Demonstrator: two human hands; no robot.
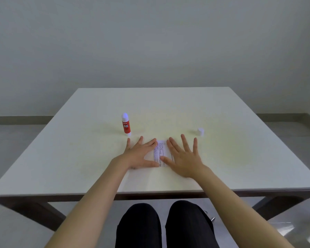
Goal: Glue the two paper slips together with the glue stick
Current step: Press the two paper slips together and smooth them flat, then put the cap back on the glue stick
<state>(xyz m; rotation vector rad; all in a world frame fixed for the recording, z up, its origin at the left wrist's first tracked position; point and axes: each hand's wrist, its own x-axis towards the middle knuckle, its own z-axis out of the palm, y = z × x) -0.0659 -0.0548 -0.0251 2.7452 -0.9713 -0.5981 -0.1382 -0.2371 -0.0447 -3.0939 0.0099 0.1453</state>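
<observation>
Printed paper slips [161, 152] lie flat on the white table [222, 158], near its front edge. My left hand [140, 154] presses flat on their left part, fingers spread. On the right part rests my right hand [183, 157], also flat with spread fingers. The hands hide much of the paper, so I cannot tell how the two slips overlap. A red and white glue stick [126, 124] stands upright and uncapped just beyond my left hand. Its white cap [201, 131] sits apart on the table, beyond my right hand.
A plain wall stands behind the table. My legs in dark trousers [165, 226] show below the table's front edge, with grey floor on both sides.
</observation>
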